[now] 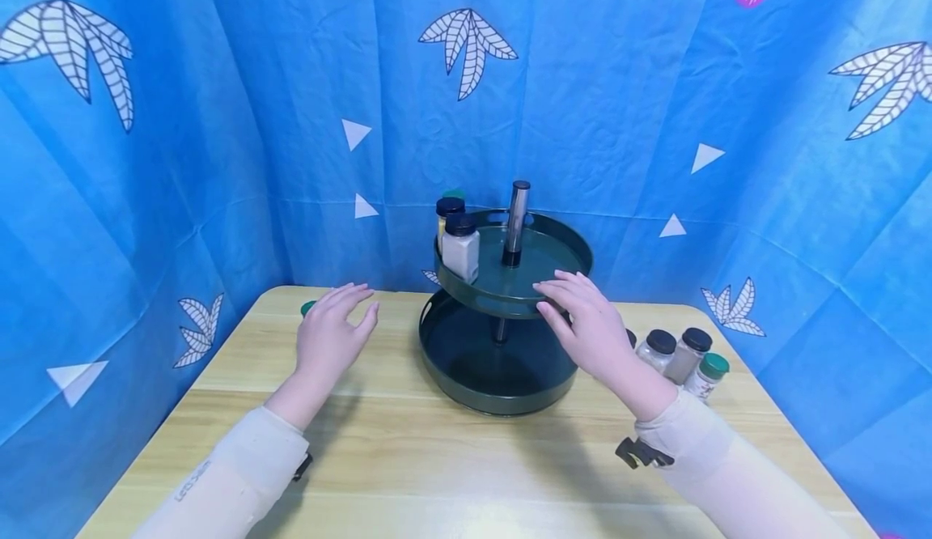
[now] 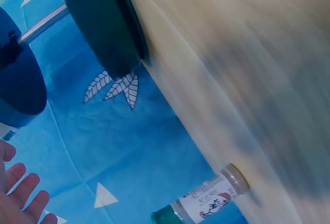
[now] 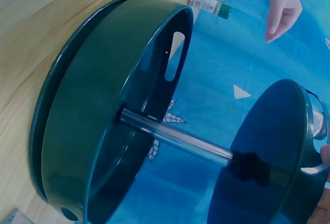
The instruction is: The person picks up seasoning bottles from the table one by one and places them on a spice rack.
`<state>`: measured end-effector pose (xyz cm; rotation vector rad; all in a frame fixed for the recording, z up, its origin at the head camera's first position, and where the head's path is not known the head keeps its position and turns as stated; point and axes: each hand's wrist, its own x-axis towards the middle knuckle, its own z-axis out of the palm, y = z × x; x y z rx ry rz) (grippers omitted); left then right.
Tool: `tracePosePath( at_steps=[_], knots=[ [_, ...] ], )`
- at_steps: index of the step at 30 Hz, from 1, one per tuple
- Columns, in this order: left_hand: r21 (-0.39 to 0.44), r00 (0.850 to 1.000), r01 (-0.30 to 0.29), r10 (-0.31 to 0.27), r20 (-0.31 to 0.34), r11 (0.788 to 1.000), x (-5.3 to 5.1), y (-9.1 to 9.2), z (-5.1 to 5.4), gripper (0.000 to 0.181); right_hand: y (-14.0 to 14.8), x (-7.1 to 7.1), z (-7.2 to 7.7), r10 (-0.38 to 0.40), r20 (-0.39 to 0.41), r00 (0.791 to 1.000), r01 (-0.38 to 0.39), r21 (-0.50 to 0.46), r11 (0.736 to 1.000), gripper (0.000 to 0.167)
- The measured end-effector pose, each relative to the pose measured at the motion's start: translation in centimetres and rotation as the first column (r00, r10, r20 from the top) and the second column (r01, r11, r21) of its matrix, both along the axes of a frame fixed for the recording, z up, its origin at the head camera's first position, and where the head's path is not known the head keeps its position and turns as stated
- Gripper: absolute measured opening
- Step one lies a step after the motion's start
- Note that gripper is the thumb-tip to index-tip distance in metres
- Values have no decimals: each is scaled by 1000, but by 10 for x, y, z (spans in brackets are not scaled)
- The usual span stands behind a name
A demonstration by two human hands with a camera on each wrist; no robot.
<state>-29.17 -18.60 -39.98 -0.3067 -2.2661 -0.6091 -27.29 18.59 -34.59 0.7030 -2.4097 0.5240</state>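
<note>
1. Head view, left: the left hand hangs over the worktop, fingers relaxed, holding nothing; a green-capped bottle stands beyond it near the back edge.
2. Centre: the two-tier rack stands towards the back of the worktop, black-capped bottles grouped at the left of its upper tray. It looks stiff, smooth and perhaps slippery, and could swivel or tip under that lopsided load; the rim or post seems the surest hold.
3. Right of centre: the right hand is at the upper tray's rim, fingers slightly bent, gripping nothing; I cannot tell whether they touch it.
4. Far right: capped jars crowd just beyond the right forearm. The curtain limits the back; most room lies before the rack.
</note>
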Motion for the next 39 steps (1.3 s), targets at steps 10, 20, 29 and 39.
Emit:
tracePosePath(
  at_steps=[10, 20, 29, 39],
  knots=[
    [4, 999, -30, 30, -26, 1000, -5, -14, -10, 29, 0, 0, 0, 2, 0, 1000, -2, 0, 1000, 33],
    [10, 998, -57, 57, -4, 998, -8, -27, -13, 29, 1, 0, 1, -1, 1, 1000, 1, -1, 1000, 34],
    [18, 995, -91, 90, 34, 996, -9, -38, -19, 29, 0, 0, 0, -6, 11, 1000, 6, -1, 1000, 34],
    [28, 986, -133, 129, 107, 991, -12, -49, -26, 30, 0, 0, 0, -9, 13, 1000, 9, 1, 1000, 34]
  ],
)
